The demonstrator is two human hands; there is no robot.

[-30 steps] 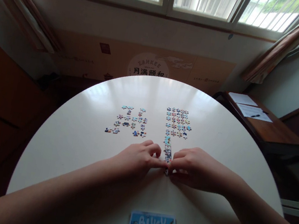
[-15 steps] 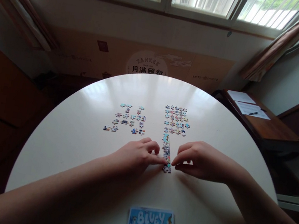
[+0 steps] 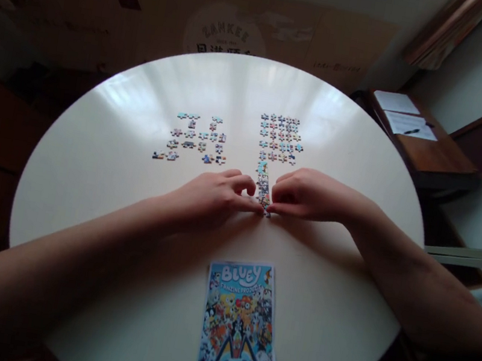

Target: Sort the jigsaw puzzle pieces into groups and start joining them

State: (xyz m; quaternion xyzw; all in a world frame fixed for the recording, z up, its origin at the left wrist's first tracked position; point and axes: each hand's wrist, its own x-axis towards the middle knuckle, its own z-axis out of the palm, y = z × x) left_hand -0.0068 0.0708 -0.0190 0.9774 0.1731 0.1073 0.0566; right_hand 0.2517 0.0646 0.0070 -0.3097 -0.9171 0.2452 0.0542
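Observation:
A narrow strip of joined jigsaw pieces lies on the white table, running away from me. My left hand is at its left side, fingers bent, one extended fingertip pressing the strip near its close end. From the right, my right hand meets the same end, its fingers curled in and the thumb tip against the strip. The fingertips partly cover the last pieces. Beyond the strip are rows of loose jigsaw pieces; a more scattered group of jigsaw pieces lies to the left.
Close to me lies a colourful Bluey picture sheet. The round white table has its far edge near a wall with a printed cardboard panel. A wooden side table with papers and a pen stands at the right.
My view has tilted down, showing more of the picture sheet. My right hand has closed in on the strip's near end, its fingers now curled together. The left hand stays on the strip.

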